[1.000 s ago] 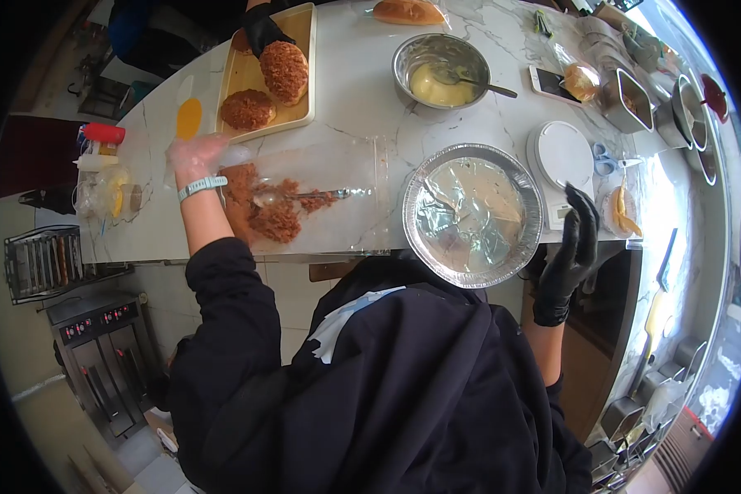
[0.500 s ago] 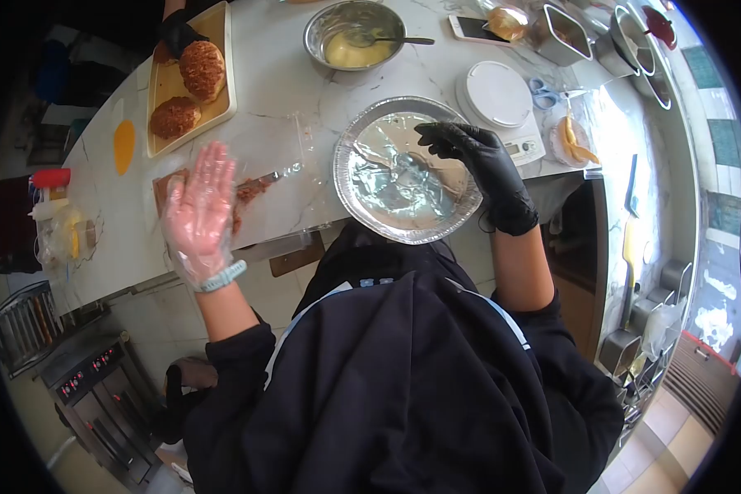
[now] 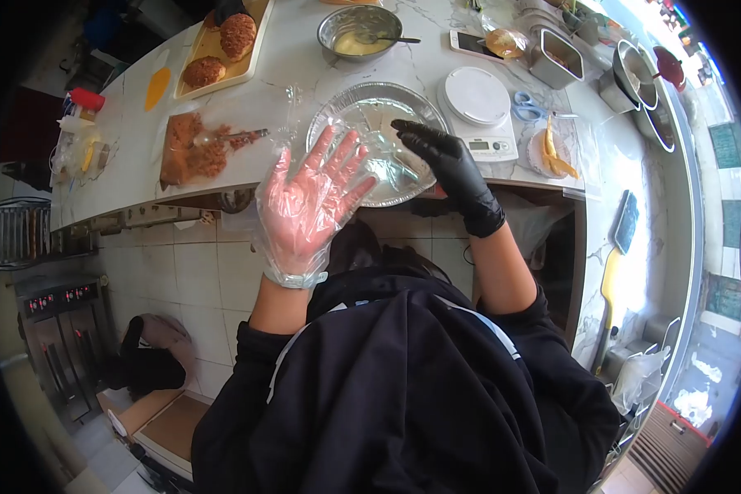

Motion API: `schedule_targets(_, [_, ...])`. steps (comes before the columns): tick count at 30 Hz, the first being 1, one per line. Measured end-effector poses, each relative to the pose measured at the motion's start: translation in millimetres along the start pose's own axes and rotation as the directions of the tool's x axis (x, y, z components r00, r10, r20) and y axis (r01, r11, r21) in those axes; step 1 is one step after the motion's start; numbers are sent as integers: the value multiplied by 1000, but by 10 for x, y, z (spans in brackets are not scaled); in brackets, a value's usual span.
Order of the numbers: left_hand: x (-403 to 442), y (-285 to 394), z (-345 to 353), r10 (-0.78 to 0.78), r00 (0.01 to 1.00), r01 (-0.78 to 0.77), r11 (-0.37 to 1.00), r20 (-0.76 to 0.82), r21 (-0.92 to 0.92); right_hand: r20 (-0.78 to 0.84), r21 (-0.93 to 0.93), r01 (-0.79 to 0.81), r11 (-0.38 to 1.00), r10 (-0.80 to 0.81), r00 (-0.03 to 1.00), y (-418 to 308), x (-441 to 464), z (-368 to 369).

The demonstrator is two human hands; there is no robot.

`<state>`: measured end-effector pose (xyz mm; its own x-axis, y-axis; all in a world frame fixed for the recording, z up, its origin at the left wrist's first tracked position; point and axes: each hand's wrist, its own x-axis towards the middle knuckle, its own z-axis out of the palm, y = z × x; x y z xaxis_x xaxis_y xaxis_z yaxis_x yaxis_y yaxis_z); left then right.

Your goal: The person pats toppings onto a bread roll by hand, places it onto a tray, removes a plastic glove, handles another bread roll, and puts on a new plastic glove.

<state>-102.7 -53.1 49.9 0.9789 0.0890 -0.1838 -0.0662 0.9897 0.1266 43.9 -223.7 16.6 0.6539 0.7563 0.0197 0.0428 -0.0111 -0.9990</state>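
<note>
My left hand [image 3: 303, 210], in a loose clear plastic glove, is held palm up with the fingers spread and holds nothing. It overlaps the lower left of a round foil pan [image 3: 333, 105], whose shiny inside shows between my hands. Over the pan's right side is my right hand [image 3: 453, 169] in a black glove, its fingers stretched out toward the left; no object shows in it. Whether it touches the rim I cannot tell. Left of the pan lies a clear bag of reddish-brown crumbly floss [image 3: 191, 152], with a metal utensil [image 3: 243, 136] lying across it.
A tray [image 3: 253, 62] holds floss-coated buns [image 3: 204, 72]; another person's black-gloved hand [image 3: 229, 10] reaches in there. Behind the pan stands a mixing bowl [image 3: 329, 37] of pale yellow cream. To the right are a kitchen scale [image 3: 473, 99], blue scissors [image 3: 528, 107] and a banana peel [image 3: 554, 152].
My left hand has moved right, from beside the floss bag to in front of the foil pan, its fingers spreading wider. My right hand stays by the pan. The view has shifted.
</note>
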Motion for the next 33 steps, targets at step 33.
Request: schedule_targets(33, [-2093, 60, -1544, 43, 938, -126, 967, -344, -223, -91, 996, 88, 27, 413, 906, 655, -1935, 1065])
